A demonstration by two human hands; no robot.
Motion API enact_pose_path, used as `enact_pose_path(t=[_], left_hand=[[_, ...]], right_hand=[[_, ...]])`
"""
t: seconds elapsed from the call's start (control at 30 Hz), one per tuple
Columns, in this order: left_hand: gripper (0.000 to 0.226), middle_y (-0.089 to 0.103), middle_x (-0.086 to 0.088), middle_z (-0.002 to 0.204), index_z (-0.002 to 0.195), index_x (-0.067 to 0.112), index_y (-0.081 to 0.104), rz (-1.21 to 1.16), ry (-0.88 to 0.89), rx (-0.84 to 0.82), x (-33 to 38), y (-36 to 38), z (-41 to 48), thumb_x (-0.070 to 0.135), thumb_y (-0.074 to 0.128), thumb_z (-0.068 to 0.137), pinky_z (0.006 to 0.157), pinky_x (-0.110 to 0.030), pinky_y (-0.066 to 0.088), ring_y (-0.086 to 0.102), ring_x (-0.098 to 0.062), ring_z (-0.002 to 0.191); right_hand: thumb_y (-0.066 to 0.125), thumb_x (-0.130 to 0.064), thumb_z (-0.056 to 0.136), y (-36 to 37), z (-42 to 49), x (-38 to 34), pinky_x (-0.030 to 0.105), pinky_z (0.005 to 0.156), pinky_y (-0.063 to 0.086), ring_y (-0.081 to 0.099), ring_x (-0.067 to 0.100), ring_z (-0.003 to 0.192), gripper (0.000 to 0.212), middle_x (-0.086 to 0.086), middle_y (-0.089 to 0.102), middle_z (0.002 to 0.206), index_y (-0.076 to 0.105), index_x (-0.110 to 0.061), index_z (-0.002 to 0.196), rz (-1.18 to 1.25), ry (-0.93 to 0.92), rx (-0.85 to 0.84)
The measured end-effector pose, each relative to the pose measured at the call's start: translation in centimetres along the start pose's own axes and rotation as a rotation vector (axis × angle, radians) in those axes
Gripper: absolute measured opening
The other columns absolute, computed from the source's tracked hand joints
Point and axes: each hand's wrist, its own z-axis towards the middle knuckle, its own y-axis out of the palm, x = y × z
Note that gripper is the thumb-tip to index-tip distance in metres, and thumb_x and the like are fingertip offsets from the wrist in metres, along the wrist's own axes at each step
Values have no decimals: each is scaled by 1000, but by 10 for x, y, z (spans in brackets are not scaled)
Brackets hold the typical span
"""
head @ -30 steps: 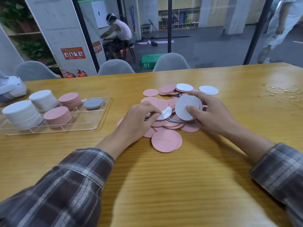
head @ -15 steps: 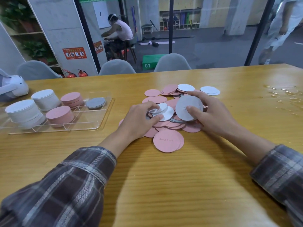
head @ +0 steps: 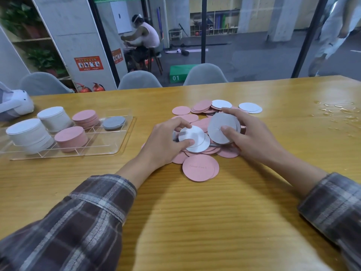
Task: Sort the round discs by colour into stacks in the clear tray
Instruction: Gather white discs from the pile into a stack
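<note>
A loose pile of pink, white and grey discs [head: 201,169] lies mid-table. My right hand [head: 252,137] holds a small stack of grey discs [head: 218,128] upright over the pile, thumb on the front face. My left hand [head: 164,139] pinches white discs [head: 192,136] at the pile's left side. The clear tray [head: 117,147] sits to the left and holds two white stacks [head: 27,132], two pink stacks [head: 71,136] and a low grey stack [head: 114,122].
A white headset [head: 15,104] lies at the far left edge. Clear wrappers or wet patches [head: 336,112] sit at the right of the table. Grey chairs [head: 138,80] line the far side. Bare wood stretches in front of me.
My left hand has pulled white discs up out of the pile and now pinches them. My right hand keeps the grey stack in about the same place.
</note>
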Motion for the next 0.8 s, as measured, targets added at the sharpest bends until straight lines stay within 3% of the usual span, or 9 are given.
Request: enact_pose_path(t=[0.2,0.37,0.47,0.6,0.7,0.8], left_hand=[[37,74,5,93,106,22,76,-304,-85,60,4,-6,4,6,89,76,73,-22,54,68,-9,84],[16,75,9,82,93,15,80,-298,-39,37,9,-6,3,12,88,80,75,-19,53,69,-8,76],[21,65,13,76,102,20,82,-159,27,90,14,2,-1,19,87,82,69,-14,47,62,-4,67],[36,67,5,86,116,22,80,-123,102,152,22,10,-3,18,87,82,68,-7,44,63,-6,73],[38,72,5,92,116,17,79,-152,90,192,26,12,-2,15,89,79,75,-9,49,68,-9,77],[32,74,4,92,109,13,79,-199,52,213,28,12,-2,13,90,78,79,-15,54,70,-10,79]], right_hand=[[61,-32,99,3,2,5,27,76,47,58,-5,74,46,-22,62,115,51,-42,143,21,-12,-32],[57,-31,102,4,3,6,21,67,46,60,-3,68,43,-25,61,107,51,-42,143,42,-15,-66],[55,-30,104,5,2,2,16,66,44,60,-7,67,42,-24,63,108,50,-41,144,52,-52,-116],[58,-31,103,6,0,-2,29,52,50,60,15,60,43,-10,68,98,50,-45,142,116,-39,-167],[64,-28,100,6,-1,-5,34,54,56,64,20,64,48,0,69,102,51,-44,143,202,0,-194],[71,-28,96,7,-2,-5,34,57,58,72,23,71,56,-3,71,107,50,-43,145,243,32,-218]])
